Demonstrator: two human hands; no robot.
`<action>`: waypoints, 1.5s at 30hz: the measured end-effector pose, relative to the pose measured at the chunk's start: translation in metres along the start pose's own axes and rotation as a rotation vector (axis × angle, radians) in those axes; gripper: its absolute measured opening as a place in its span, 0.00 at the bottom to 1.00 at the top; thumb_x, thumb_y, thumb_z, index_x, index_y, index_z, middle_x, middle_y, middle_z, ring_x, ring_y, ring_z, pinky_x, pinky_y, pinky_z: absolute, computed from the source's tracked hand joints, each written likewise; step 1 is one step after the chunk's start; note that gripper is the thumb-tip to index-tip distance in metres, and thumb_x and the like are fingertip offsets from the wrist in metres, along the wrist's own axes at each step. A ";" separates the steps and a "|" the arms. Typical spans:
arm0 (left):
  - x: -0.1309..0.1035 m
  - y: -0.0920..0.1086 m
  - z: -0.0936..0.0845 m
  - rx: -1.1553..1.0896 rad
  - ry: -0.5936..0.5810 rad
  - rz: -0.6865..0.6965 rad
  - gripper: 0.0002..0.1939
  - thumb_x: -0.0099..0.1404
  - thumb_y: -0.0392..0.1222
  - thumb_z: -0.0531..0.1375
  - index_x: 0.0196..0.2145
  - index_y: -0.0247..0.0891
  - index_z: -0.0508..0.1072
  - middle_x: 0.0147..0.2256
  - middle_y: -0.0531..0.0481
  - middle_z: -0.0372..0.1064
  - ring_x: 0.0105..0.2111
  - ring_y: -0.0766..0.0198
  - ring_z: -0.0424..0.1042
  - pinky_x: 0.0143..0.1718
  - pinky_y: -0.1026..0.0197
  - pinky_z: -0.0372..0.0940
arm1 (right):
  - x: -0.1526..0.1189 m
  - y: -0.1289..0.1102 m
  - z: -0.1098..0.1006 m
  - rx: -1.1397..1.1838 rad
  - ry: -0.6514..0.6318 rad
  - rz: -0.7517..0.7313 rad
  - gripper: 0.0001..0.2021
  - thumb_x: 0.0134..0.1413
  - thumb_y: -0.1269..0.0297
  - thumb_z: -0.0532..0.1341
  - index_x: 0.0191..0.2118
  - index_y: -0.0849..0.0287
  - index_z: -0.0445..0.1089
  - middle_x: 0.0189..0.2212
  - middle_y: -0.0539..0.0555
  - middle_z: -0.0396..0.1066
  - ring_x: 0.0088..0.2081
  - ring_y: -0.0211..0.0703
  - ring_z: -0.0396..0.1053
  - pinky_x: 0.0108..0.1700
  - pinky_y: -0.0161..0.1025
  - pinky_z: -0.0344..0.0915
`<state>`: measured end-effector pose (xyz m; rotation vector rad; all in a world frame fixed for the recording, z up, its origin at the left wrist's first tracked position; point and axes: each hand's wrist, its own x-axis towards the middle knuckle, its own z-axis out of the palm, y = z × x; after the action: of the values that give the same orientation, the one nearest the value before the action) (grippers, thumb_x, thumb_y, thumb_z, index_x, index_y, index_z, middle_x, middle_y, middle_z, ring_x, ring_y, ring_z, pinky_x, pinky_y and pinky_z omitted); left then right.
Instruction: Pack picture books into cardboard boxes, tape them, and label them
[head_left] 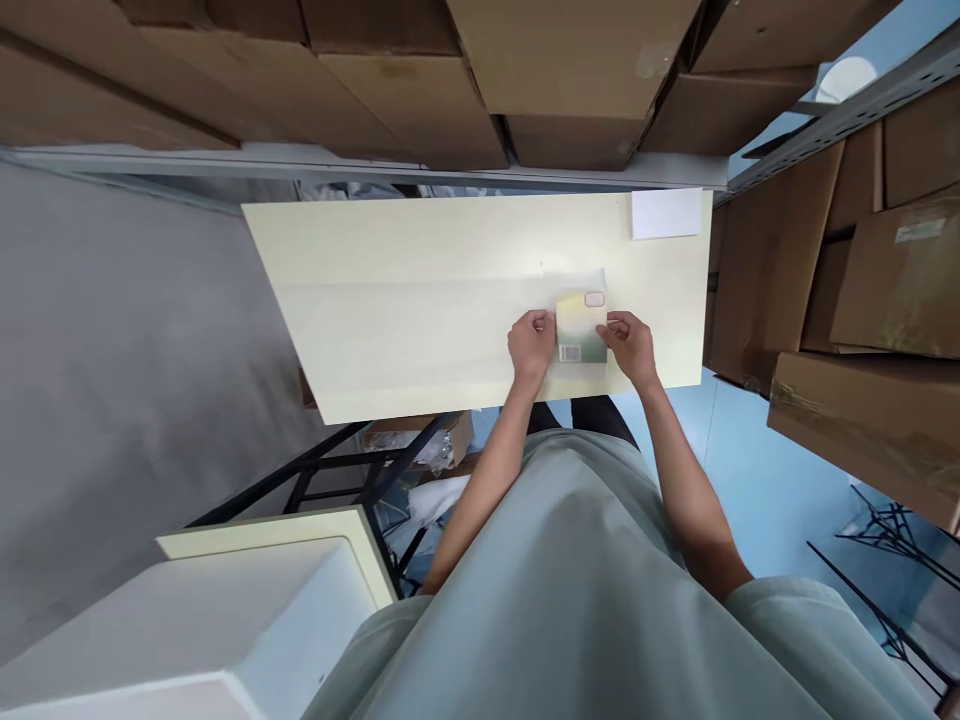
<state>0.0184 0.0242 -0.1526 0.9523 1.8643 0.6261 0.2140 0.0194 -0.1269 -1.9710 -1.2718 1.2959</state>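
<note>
A flat square packet [581,328], yellow at the top and green lower down, lies on the pale cream table [405,300]. It bears a barcode and a small red-outlined label. Under and around it shows a thin translucent sheet [574,282]. My left hand [533,345] is at the packet's left edge with its fingers curled together; what they pinch is too small to tell. At the right edge, my right hand [630,345] has thumb and finger closed on the packet's side.
A white rectangular stack or card [666,214] lies at the table's back right. Cardboard boxes [577,60] fill a shelf behind; more boxes [900,280] stand at the right. A white container [225,610] is at the lower left, near a black metal frame [322,463].
</note>
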 end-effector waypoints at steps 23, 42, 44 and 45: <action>-0.031 -0.010 0.045 0.272 -0.177 0.499 0.26 0.70 0.27 0.57 0.64 0.37 0.70 0.63 0.34 0.65 0.61 0.48 0.73 0.66 0.46 0.69 | 0.033 0.005 0.004 -0.780 -0.254 -0.489 0.38 0.66 0.68 0.65 0.78 0.60 0.56 0.82 0.67 0.40 0.82 0.64 0.38 0.77 0.65 0.52; -0.009 0.199 -0.073 0.097 0.216 0.949 0.19 0.77 0.36 0.55 0.61 0.41 0.74 0.60 0.40 0.74 0.60 0.52 0.77 0.63 0.48 0.73 | 0.040 -0.216 -0.080 -0.737 0.219 -1.011 0.36 0.71 0.62 0.61 0.79 0.59 0.54 0.81 0.66 0.43 0.81 0.63 0.43 0.77 0.62 0.55; -0.009 0.232 -0.092 0.068 0.281 0.994 0.18 0.76 0.36 0.56 0.61 0.40 0.74 0.60 0.40 0.75 0.60 0.52 0.77 0.64 0.49 0.72 | 0.045 -0.263 -0.095 -0.736 0.266 -1.078 0.35 0.72 0.61 0.60 0.79 0.61 0.56 0.81 0.67 0.46 0.81 0.63 0.45 0.77 0.61 0.54; -0.011 0.246 -0.102 0.058 0.305 1.011 0.19 0.76 0.35 0.57 0.61 0.39 0.74 0.60 0.40 0.75 0.60 0.52 0.77 0.64 0.49 0.72 | 0.049 -0.285 -0.101 -0.744 0.282 -1.098 0.34 0.72 0.61 0.59 0.78 0.62 0.56 0.80 0.67 0.48 0.81 0.63 0.46 0.77 0.61 0.54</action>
<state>0.0174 0.1527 0.0812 1.9349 1.5520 1.3669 0.1829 0.2062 0.1132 -1.2730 -2.3526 -0.0052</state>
